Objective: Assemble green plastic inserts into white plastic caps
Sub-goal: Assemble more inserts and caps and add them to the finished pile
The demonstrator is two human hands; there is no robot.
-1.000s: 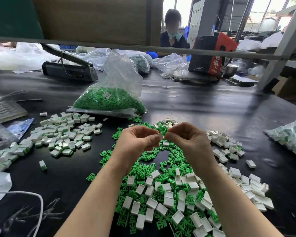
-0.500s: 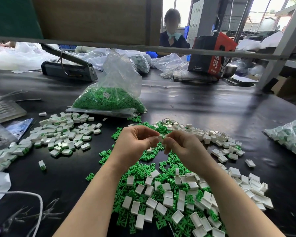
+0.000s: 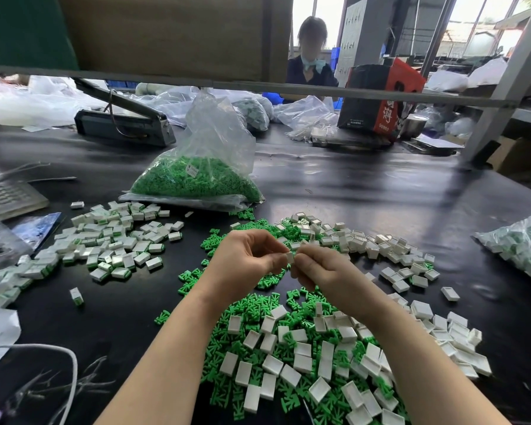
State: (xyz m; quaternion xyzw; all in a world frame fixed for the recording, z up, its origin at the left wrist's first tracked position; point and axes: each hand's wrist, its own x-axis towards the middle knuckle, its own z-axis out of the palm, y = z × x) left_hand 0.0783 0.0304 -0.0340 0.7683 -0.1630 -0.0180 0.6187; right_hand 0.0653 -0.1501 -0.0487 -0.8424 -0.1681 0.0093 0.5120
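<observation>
White cap (image 3: 289, 258), long axis upright, pinched between left hand (image 3: 248, 261) and right hand (image 3: 325, 271) fingers.

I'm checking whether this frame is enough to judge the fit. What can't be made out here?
- Head view: whether a green insert sits in the white cap; fingertips of the left hand and right hand cover it.
- Label on the bag of green inserts: too small.
</observation>
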